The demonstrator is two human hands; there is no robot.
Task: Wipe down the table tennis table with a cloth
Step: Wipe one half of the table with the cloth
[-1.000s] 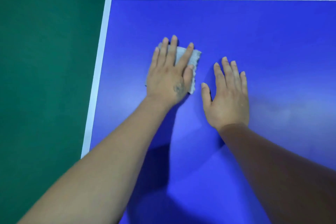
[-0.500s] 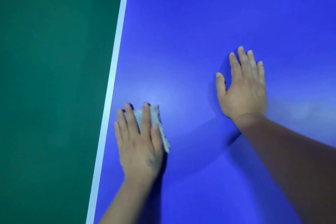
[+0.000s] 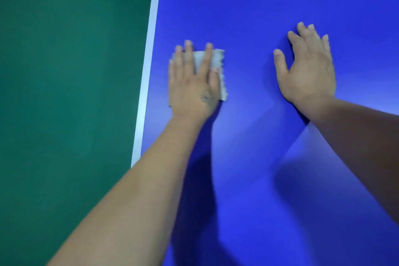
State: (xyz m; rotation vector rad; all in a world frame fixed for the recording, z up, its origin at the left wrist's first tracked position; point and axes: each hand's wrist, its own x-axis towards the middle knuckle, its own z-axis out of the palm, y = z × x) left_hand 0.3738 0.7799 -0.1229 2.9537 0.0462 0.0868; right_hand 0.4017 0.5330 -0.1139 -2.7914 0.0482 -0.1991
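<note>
L hand (image 3: 192, 84) lies flat w/ fingers spread straight, pressing the grey cloth (image 3: 216, 67) onto the blue surface (image 3: 248, 179), just beside the white edge line (image 3: 149, 54); green floor (image 3: 64, 93) past that. Cloth is under the palm, peeking out on the thumb side, long axis running away from the body. R hand (image 3: 306, 71) rests flat, fingers straight, holding nothing, well apart to the right. Unwiped blue lies mostly right & ahead, so next stroke prob. goes that way; L hand is the one on it.
</note>
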